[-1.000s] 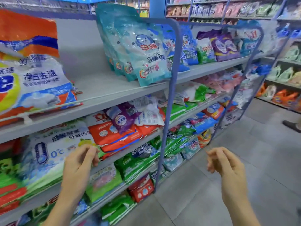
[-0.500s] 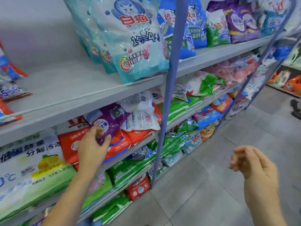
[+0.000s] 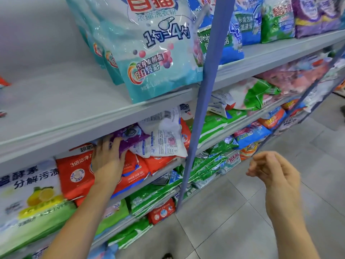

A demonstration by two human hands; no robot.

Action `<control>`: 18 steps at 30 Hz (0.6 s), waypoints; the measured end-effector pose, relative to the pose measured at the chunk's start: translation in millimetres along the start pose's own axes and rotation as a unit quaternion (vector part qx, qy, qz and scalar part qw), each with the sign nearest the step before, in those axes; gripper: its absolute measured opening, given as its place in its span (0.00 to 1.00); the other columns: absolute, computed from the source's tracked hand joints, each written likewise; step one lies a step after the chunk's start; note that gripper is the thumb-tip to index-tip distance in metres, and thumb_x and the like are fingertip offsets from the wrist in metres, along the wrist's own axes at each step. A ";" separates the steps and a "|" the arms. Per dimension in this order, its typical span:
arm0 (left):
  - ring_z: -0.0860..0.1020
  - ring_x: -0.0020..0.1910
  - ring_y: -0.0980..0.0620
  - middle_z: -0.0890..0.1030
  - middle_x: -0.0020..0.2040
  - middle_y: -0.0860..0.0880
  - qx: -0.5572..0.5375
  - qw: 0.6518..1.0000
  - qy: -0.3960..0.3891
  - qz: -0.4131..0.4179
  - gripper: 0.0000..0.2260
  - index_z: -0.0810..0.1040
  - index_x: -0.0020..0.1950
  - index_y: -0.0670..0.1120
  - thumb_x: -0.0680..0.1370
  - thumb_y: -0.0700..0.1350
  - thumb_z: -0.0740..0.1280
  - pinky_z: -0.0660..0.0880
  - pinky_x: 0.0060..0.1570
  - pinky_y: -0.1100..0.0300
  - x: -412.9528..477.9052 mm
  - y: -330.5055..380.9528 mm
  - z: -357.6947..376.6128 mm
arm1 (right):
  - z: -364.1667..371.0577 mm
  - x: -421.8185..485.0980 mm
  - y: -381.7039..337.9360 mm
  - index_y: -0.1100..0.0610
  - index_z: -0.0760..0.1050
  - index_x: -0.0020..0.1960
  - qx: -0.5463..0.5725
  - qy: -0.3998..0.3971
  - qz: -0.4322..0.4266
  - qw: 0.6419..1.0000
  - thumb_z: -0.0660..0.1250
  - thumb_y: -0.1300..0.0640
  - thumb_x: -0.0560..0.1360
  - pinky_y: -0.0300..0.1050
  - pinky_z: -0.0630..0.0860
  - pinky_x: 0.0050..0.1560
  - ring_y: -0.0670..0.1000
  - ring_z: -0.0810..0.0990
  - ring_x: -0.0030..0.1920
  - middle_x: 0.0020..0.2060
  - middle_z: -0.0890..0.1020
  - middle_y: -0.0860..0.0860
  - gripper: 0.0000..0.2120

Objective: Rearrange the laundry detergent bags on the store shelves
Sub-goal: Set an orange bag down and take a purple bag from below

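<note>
— Purple bag (image 3: 130, 137) moved?
— No: still atop orange bags (image 3: 78, 174) under the grey shelf (image 3: 74, 131); left hand (image 3: 108, 159) now lies flat on it. Right hand (image 3: 274, 171) hangs loosely curled, empty, above floor tiles (image 3: 233, 221).

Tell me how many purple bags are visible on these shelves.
2. One purple bag stands far right on the upper shelf; a second purple bag lies lower, on orange bags, touched by the left hand. Others may be hidden behind.

My left arm (image 3: 78, 212) stretches from six o'clock up toward eleven. My left hand (image 3: 108, 159) lies flat, fingers straight and slightly spread. My right hand (image 3: 274, 171) hangs out at three o'clock, empty, its loosely curled fingers pointing toward nine.
</note>
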State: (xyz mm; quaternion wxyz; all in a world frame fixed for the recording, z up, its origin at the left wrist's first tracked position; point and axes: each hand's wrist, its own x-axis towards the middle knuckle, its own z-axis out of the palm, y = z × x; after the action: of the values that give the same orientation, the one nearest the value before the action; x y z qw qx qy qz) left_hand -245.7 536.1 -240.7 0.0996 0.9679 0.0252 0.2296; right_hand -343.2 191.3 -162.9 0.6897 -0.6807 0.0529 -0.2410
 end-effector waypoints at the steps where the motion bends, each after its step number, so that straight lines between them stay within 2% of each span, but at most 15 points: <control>1: 0.77 0.51 0.30 0.78 0.56 0.34 -0.006 1.000 0.002 -0.014 0.13 0.79 0.55 0.37 0.72 0.38 0.73 0.77 0.45 0.37 2.7 0.6 -6.5 | 3.0 3.0 0.7 0.51 0.80 0.38 0.002 -0.014 0.003 1.000 0.57 0.54 0.76 0.39 0.77 0.35 0.48 0.76 0.31 0.30 0.78 0.49 0.15; 4: 0.80 0.43 0.31 0.81 0.47 0.33 -0.010 0.998 0.013 -0.058 0.10 0.81 0.53 0.37 0.74 0.39 0.71 0.76 0.38 0.40 10.0 2.2 -29.2 | 11.5 11.9 1.4 0.50 0.80 0.38 0.009 -0.056 0.007 0.998 0.57 0.53 0.76 0.38 0.76 0.33 0.47 0.76 0.31 0.30 0.79 0.49 0.14; 7: 0.79 0.32 0.31 0.81 0.36 0.31 -0.002 0.998 0.042 -0.049 0.09 0.82 0.51 0.37 0.74 0.40 0.72 0.76 0.33 0.42 9.0 9.6 -56.5 | 18.3 19.6 0.1 0.49 0.80 0.38 0.014 -0.093 0.005 0.996 0.57 0.53 0.76 0.37 0.75 0.34 0.47 0.76 0.31 0.30 0.79 0.49 0.15; 9: 0.80 0.34 0.31 0.82 0.37 0.33 -0.006 0.998 0.062 -0.032 0.08 0.83 0.50 0.39 0.74 0.43 0.72 0.76 0.35 0.43 5.8 16.9 -76.9 | 23.4 22.6 -0.6 0.49 0.80 0.39 0.008 -0.122 -0.006 0.993 0.59 0.53 0.78 0.37 0.76 0.35 0.47 0.77 0.32 0.30 0.79 0.49 0.14; 11: 0.80 0.38 0.33 0.83 0.39 0.36 -0.062 0.996 0.057 -0.026 0.10 0.84 0.49 0.42 0.76 0.48 0.69 0.77 0.38 0.44 -1.2 26.2 -97.7 | 30.1 22.2 -2.3 0.48 0.80 0.39 -0.005 -0.157 -0.022 0.987 0.61 0.53 0.78 0.37 0.76 0.37 0.47 0.78 0.33 0.31 0.80 0.47 0.12; 14: 0.80 0.36 0.38 0.82 0.33 0.43 -0.153 0.988 0.018 -0.017 0.16 0.83 0.43 0.46 0.75 0.55 0.61 0.76 0.36 0.47 -14.9 50.2 -127.2 | 43.6 16.7 -6.6 0.47 0.78 0.46 -0.037 -0.242 -0.044 0.969 0.65 0.52 0.75 0.40 0.77 0.45 0.46 0.80 0.42 0.40 0.83 0.46 0.03; 15: 0.79 0.35 0.39 0.80 0.30 0.46 -0.170 0.985 0.003 -0.018 0.16 0.82 0.40 0.47 0.74 0.56 0.60 0.75 0.35 0.48 -16.5 58.5 -133.9 | 48.6 13.7 -7.7 0.47 0.76 0.51 -0.054 -0.274 -0.048 0.959 0.67 0.52 0.74 0.41 0.77 0.50 0.45 0.80 0.49 0.47 0.82 0.44 0.07; 18: 0.71 0.29 0.47 0.71 0.25 0.51 -0.239 0.970 -0.035 -0.020 0.17 0.76 0.33 0.46 0.77 0.54 0.63 0.67 0.33 0.53 -14.1 77.9 -142.2 | 61.6 7.1 -11.8 0.48 0.66 0.67 -0.096 -0.336 -0.084 0.933 0.70 0.46 0.70 0.33 0.67 0.63 0.41 0.69 0.66 0.65 0.72 0.40 0.28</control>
State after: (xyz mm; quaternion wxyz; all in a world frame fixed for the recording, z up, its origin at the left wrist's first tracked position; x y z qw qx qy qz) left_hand -322.0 484.2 -106.6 0.3338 0.9226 -0.0149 0.1931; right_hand -315.4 245.3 -145.5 0.5759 -0.7866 -0.2171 -0.0489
